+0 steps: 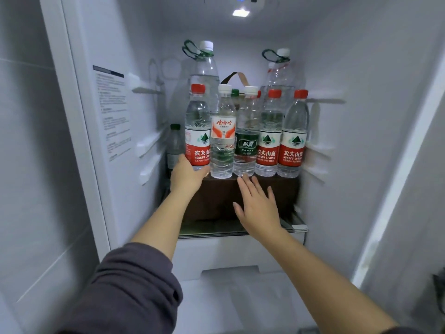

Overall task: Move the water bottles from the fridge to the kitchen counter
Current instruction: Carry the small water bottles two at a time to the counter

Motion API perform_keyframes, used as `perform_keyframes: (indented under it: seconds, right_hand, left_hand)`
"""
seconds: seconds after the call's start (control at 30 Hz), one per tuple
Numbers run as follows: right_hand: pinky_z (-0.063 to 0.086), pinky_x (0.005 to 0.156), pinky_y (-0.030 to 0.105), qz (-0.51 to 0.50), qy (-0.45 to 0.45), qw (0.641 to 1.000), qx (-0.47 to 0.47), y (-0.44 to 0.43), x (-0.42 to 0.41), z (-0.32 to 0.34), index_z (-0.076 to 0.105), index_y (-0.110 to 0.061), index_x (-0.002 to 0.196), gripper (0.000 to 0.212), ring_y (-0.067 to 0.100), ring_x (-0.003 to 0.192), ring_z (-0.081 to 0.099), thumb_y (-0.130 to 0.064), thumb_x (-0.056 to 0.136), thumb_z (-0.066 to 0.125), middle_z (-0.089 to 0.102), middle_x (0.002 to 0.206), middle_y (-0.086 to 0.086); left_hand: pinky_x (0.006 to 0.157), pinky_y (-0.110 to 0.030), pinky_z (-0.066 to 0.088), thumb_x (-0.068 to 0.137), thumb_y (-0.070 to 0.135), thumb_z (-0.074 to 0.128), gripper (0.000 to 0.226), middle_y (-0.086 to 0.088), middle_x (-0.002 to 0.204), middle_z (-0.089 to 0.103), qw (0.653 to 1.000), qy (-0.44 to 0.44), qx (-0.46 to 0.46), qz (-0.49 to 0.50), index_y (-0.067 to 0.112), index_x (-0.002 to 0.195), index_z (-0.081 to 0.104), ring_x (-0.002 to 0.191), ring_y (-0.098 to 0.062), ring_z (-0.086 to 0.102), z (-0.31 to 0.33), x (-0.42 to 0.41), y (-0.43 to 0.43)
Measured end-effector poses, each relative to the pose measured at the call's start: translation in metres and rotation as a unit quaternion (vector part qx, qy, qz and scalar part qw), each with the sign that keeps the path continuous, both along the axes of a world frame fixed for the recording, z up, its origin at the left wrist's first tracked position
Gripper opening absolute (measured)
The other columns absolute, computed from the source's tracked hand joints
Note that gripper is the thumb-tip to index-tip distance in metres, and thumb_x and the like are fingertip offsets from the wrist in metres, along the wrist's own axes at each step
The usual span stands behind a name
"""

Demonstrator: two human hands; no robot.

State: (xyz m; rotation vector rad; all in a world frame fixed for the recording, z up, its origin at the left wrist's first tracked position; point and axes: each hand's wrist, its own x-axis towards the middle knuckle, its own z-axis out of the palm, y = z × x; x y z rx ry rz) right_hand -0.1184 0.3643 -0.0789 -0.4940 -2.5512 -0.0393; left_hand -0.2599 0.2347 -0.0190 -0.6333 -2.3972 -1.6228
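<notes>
Several water bottles stand in a row on a dark brown box inside the open fridge. My left hand grips the base of the leftmost red-label bottle. To its right stand a white-capped orange-label bottle, a green-label bottle and two more red-label bottles. My right hand is open with fingers spread, just below the green-label bottle, holding nothing. Two tall bottles with green handles stand behind the row.
A small dark-capped bottle stands at the back left, beside my left hand. The glass shelf edge runs under the box, with a white drawer below. The fridge side walls carry shelf rails left and right.
</notes>
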Motion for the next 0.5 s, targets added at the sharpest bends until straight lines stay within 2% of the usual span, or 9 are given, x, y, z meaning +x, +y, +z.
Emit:
perform_keyframes:
  seconds: [0.13, 0.17, 0.23, 0.3, 0.37, 0.43, 0.5]
  right_hand:
    - [0.015, 0.120, 0.051, 0.027, -0.006, 0.999, -0.038, 0.002, 0.002, 0.004, 0.013, -0.022, 0.156, 0.068, 0.018, 0.152, 0.006, -0.042, 0.100, 0.045, 0.012, 0.165, -0.003]
    - [0.016, 0.120, 0.051, 0.037, -0.001, 0.997, -0.067, 0.002, 0.002, 0.007, 0.014, -0.023, 0.156, 0.068, 0.018, 0.152, 0.007, -0.043, 0.099, 0.046, 0.014, 0.164, -0.003]
    - [0.023, 0.119, 0.046, 0.071, 0.043, 0.979, -0.186, -0.001, 0.004, 0.017, 0.018, -0.026, 0.155, 0.070, 0.018, 0.150, 0.017, -0.045, 0.097, 0.053, 0.023, 0.162, -0.002]
    - [0.033, 0.111, 0.033, 0.130, 0.130, 0.923, -0.337, -0.008, 0.006, 0.034, 0.022, -0.027, 0.154, 0.074, 0.016, 0.143, 0.033, -0.047, 0.093, 0.060, 0.035, 0.156, -0.002]
    - [0.037, 0.101, 0.025, 0.191, 0.192, 0.859, -0.434, -0.015, 0.005, 0.056, 0.025, -0.025, 0.153, 0.076, 0.013, 0.134, 0.043, -0.044, 0.091, 0.065, 0.044, 0.149, -0.001]
    - [0.045, 0.090, 0.021, 0.239, 0.210, 0.815, -0.484, -0.023, 0.005, 0.078, 0.026, -0.023, 0.152, 0.078, 0.010, 0.124, 0.051, -0.039, 0.089, 0.069, 0.051, 0.139, -0.003]
    - [0.050, 0.079, 0.018, 0.272, 0.216, 0.794, -0.499, -0.029, 0.005, 0.095, 0.038, -0.025, 0.144, 0.068, 0.008, 0.113, 0.059, -0.031, 0.087, 0.073, 0.061, 0.122, -0.013]
  left_hand:
    - [0.093, -0.043, 0.050, 0.079, 0.042, 0.076, 0.064, -0.010, 0.126, 0.061, 1.000, 0.020, 0.002, 0.004, 0.012, 0.129, 0.049, 0.115, -0.029, 0.058, -0.007, 0.006, -0.009]
    - [0.091, -0.041, 0.050, 0.079, 0.042, 0.076, 0.063, -0.009, 0.125, 0.062, 0.999, 0.032, 0.007, 0.008, 0.013, 0.128, 0.050, 0.114, -0.028, 0.058, -0.009, 0.010, -0.013]
    - [0.085, -0.035, 0.049, 0.077, 0.043, 0.077, 0.061, -0.006, 0.121, 0.064, 0.998, 0.055, 0.027, 0.013, 0.015, 0.126, 0.054, 0.110, -0.024, 0.060, -0.014, 0.021, -0.021]
    - [0.080, -0.028, 0.049, 0.072, 0.044, 0.080, 0.060, -0.001, 0.115, 0.068, 0.996, 0.066, 0.060, 0.002, 0.018, 0.122, 0.059, 0.099, -0.016, 0.063, -0.020, 0.036, -0.028]
    - [0.075, -0.021, 0.047, 0.068, 0.047, 0.081, 0.058, 0.006, 0.106, 0.071, 0.994, 0.071, 0.082, -0.020, 0.024, 0.118, 0.063, 0.089, -0.006, 0.063, -0.027, 0.053, -0.032]
    - [0.072, -0.018, 0.048, 0.066, 0.050, 0.081, 0.057, 0.014, 0.096, 0.071, 0.993, 0.074, 0.081, -0.049, 0.030, 0.117, 0.064, 0.088, -0.003, 0.065, -0.033, 0.069, -0.032]
    - [0.084, -0.028, 0.053, 0.066, 0.050, 0.081, 0.056, 0.016, 0.093, 0.070, 0.992, 0.076, 0.061, -0.076, 0.034, 0.116, 0.063, 0.098, -0.010, 0.065, -0.040, 0.081, -0.030]
